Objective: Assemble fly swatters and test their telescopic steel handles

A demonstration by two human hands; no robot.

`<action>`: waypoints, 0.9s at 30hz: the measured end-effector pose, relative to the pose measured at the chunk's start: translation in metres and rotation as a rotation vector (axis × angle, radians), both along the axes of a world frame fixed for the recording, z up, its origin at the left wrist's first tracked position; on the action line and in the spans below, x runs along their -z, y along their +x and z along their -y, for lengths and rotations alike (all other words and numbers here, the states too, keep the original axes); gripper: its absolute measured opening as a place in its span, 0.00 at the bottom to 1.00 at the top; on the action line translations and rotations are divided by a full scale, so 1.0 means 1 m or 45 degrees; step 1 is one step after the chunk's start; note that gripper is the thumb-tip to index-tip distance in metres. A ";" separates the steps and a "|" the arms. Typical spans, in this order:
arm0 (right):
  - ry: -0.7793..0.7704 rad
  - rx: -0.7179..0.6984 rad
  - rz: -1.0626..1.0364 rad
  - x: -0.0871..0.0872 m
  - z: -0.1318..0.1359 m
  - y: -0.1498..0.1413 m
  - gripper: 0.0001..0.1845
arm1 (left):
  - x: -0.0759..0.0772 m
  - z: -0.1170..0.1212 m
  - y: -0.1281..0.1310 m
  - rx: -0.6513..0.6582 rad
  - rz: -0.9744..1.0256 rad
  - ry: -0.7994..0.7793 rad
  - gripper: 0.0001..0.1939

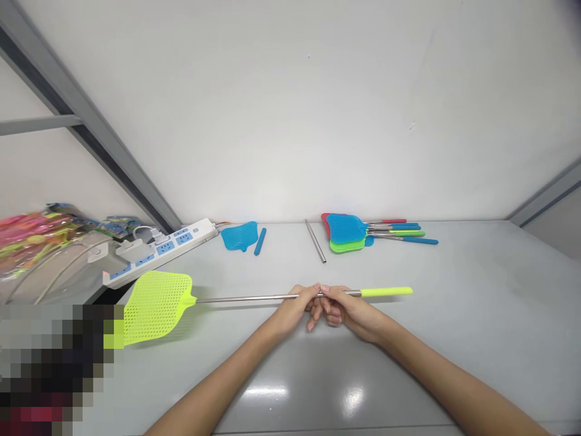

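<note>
- On the pale grey surface (476,284) in front of you, your left hand (290,310) and right hand (349,313) meet around the steel shaft (240,298) of a yellow-green fly swatter (157,306).
- Your fingers (329,309) are curled closed around that shaft, the two hands touching.
- The swatter lies crosswise before you: its mesh head is out to your left, and its yellow-green handle (385,292) sticks out past your right hand.
- Farther along the surface, from left to right, lie a loose blue swatter head (239,235), a blue handle (260,241), a bare metal tube (315,241), and a stack of red, blue and green swatters (345,233).
- To your left is a white power strip (158,251) with plugs in it; its blue markings are too small to read.
- Beyond it sit colourful plastic-wrapped packages (36,239), with no legible writing.
- A pixelated patch (45,369) hides the lower left corner.
</note>
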State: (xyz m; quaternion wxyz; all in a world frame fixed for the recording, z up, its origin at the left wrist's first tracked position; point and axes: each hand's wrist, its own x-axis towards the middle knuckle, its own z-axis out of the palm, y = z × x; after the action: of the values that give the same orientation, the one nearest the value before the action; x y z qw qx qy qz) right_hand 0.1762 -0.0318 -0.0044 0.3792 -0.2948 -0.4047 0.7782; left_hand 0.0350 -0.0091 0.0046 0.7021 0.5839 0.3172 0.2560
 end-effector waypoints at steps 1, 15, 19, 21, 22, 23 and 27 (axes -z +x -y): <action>-0.005 0.005 0.004 0.000 0.000 0.000 0.20 | 0.000 0.000 0.000 0.015 0.019 -0.018 0.21; -0.086 0.012 -0.055 0.003 -0.001 0.004 0.17 | 0.005 -0.001 0.003 0.052 0.124 -0.143 0.22; -0.096 0.000 -0.059 0.000 -0.001 0.004 0.17 | 0.008 -0.001 0.004 0.060 0.126 -0.165 0.23; -0.092 -0.006 -0.063 -0.001 -0.001 0.004 0.17 | 0.009 -0.001 0.004 0.062 0.128 -0.170 0.23; -0.090 -0.006 -0.061 -0.001 -0.001 0.003 0.17 | 0.009 -0.001 0.004 0.058 0.132 -0.165 0.23; -0.090 -0.005 -0.060 -0.001 0.000 0.003 0.17 | 0.010 -0.001 0.004 0.054 0.139 -0.159 0.23; -0.076 -0.003 -0.053 -0.002 0.000 0.002 0.17 | 0.009 0.000 0.004 0.038 0.156 -0.163 0.23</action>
State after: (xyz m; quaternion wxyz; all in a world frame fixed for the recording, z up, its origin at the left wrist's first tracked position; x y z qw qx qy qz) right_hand 0.1786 -0.0318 -0.0019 0.3776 -0.2894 -0.3738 0.7962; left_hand 0.0386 -0.0091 -0.0048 0.7598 0.5258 0.2804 0.2599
